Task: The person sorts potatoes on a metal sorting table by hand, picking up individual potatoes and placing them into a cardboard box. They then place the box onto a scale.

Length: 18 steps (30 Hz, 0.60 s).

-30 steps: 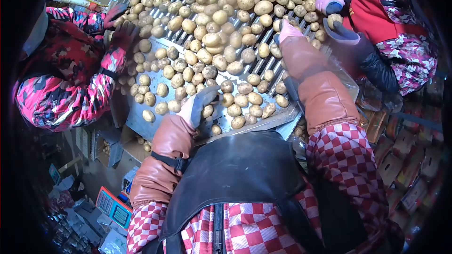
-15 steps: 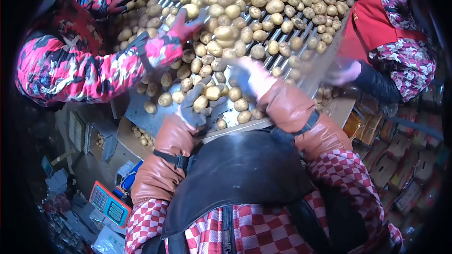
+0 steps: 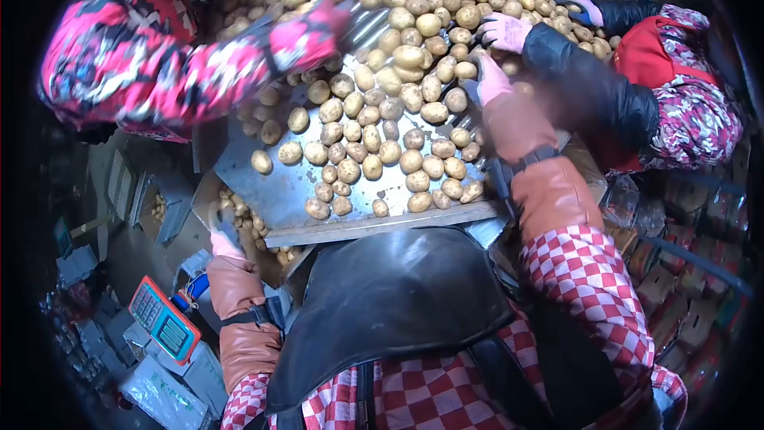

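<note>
My right hand (image 3: pixel 492 84), in a pink glove with dark fingers, reaches in at the right side of the potato pile (image 3: pixel 410 56). Its fingers are apart, close beside a potato (image 3: pixel 465 70). Down at the left, my left hand (image 3: pixel 225 240) is over the edge of a cardboard box (image 3: pixel 207 191) that has potatoes in it. Motion smears its gloved fingers, so I cannot tell whether they hold anything. Between my arms, loose potatoes (image 3: pixel 372 166) lie on the metal table (image 3: pixel 247 183).
A co-worker's gloved hand (image 3: pixel 330 20) works over the rollers (image 3: pixel 370 28) at the left. Another person's gloved hand (image 3: pixel 503 32) lies on the pile near my right hand. A raised metal lip (image 3: pixel 382 228) borders the table before me. An orange scale (image 3: pixel 165 320) stands lower left.
My left hand has gone from the potatoes on the table down left to the box. My right hand has moved up and right. The right co-worker's hand has reached onto the pile.
</note>
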Each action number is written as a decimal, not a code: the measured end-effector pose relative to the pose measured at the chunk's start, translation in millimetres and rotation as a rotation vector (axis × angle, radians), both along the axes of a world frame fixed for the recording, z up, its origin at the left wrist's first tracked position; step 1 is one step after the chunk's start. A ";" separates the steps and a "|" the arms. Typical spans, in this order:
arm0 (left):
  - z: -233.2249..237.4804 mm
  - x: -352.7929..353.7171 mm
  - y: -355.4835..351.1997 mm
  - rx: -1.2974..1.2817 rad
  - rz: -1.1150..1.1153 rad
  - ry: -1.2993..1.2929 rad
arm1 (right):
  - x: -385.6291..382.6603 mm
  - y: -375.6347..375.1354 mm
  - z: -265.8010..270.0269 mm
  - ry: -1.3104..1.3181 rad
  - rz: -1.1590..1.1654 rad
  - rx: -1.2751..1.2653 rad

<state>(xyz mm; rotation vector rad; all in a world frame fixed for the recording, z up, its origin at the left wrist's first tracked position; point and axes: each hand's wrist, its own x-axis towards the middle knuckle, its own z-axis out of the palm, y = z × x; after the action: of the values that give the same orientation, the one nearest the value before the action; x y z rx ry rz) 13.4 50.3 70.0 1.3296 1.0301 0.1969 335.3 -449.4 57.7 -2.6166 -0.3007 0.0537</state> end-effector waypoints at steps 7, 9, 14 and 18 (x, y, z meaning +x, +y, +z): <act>-8.2 110.3 -132.1 0.795 -0.828 -0.265 | -71.1 5.6 42.8 0.629 -0.075 1.346; -10.2 140.0 -176.9 1.067 -1.030 -0.218 | -86.5 2.9 46.7 0.583 -0.072 1.442; 5.8 156.8 -242.1 0.929 -1.627 0.023 | -125.8 -8.3 68.7 0.628 -0.139 1.584; 49.3 168.6 -272.0 0.672 -1.410 -0.381 | -140.0 -2.2 76.5 0.612 -0.416 1.569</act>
<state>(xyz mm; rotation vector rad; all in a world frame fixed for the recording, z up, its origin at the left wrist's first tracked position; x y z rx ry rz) 182.1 -221.7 119.3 2.2115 -0.4883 -0.3023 195.3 -451.6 134.2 -0.9740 0.3325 0.3137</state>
